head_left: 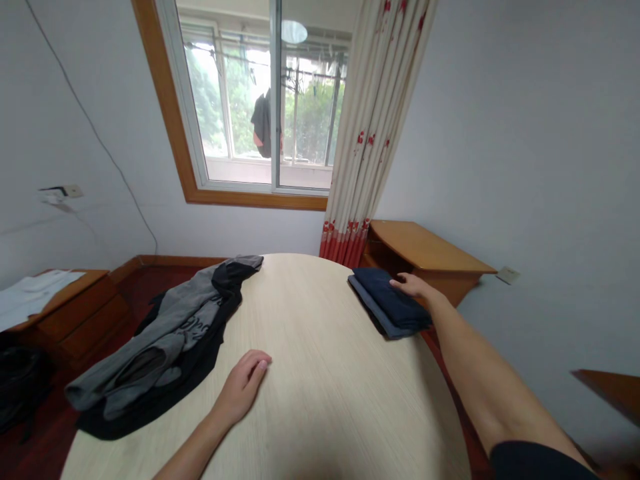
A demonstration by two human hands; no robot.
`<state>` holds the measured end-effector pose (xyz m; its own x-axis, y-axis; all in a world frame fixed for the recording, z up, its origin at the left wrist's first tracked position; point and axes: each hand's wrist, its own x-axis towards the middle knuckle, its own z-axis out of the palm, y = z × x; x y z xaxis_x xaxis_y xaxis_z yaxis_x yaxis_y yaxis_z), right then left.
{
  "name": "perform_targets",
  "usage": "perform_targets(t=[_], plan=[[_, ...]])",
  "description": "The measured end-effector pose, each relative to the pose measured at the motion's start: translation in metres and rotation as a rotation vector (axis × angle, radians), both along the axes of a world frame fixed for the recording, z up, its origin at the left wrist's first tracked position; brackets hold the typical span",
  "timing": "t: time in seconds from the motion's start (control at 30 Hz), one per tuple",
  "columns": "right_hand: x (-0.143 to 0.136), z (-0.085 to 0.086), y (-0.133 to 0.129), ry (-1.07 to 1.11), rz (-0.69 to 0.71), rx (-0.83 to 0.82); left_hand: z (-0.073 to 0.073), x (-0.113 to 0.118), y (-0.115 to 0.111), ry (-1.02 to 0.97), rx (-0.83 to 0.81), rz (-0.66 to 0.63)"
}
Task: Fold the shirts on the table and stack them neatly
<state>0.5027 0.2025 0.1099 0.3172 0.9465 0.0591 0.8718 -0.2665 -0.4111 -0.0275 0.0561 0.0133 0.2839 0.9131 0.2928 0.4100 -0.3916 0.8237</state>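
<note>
A stack of folded dark clothes [385,301], navy on top with greyish blue beneath, lies at the right edge of the round table [310,400]. My right hand [413,285] rests on top of this stack, its fingers stretched out and apart. On the bare tabletop, left of centre, lies my left hand [245,383], loosely curled with nothing visible in it. To its left a grey hooded garment [175,333] with dark lettering is spread over a black garment [200,370]. Both hang partly past the table's left edge.
Behind the stack stands a wooden desk [430,247] against the wall. A wooden cabinet [85,313] with white cloth or paper on it is at the left, a black bag [23,383] below. A curtain [370,133] hangs beside the window [265,100].
</note>
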Motion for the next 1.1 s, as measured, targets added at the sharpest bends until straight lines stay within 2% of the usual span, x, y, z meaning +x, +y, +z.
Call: perform_targets(t=[0.1,0.2,0.37,0.53,0.6,0.67,0.77,0.83,0.9,0.97,1.03,1.1], plan=[[-0.014,-0.039,-0.008,-0.021,0.035,-0.034,0.001,0.000,-0.001,0.031,-0.001,-0.022],[-0.020,-0.057,-0.025,-0.044,0.004,-0.001,-0.001,0.001,-0.001,0.062,0.010,-0.043],[-0.028,-0.058,-0.051,-0.191,-0.112,0.159,-0.002,0.001,-0.001,0.099,0.038,-0.068],[-0.048,-0.067,-0.066,-0.192,0.003,-0.033,0.003,0.002,-0.002,0.113,0.060,-0.086],[-0.055,-0.062,-0.068,-0.172,0.002,-0.053,0.005,0.003,-0.003,0.118,0.065,-0.087],[-0.066,-0.051,-0.070,-0.165,-0.012,0.024,0.006,0.003,-0.004,0.124,0.068,-0.086],[-0.106,-0.038,-0.079,-0.178,0.072,0.253,0.006,0.003,-0.005,0.140,0.081,-0.087],[-0.146,-0.041,-0.090,-0.144,0.241,0.313,0.007,0.002,-0.005,0.161,0.095,-0.091],[-0.188,-0.056,-0.104,-0.102,0.384,0.258,0.006,0.002,-0.004,0.180,0.105,-0.093],[-0.221,-0.076,-0.117,-0.083,0.455,0.155,0.005,0.003,-0.004,0.189,0.110,-0.093],[-0.241,-0.094,-0.127,-0.075,0.431,0.092,0.004,0.003,-0.005,0.186,0.113,-0.096],[-0.248,-0.105,-0.133,-0.062,0.381,0.083,0.004,0.003,-0.006,0.178,0.110,-0.086]])
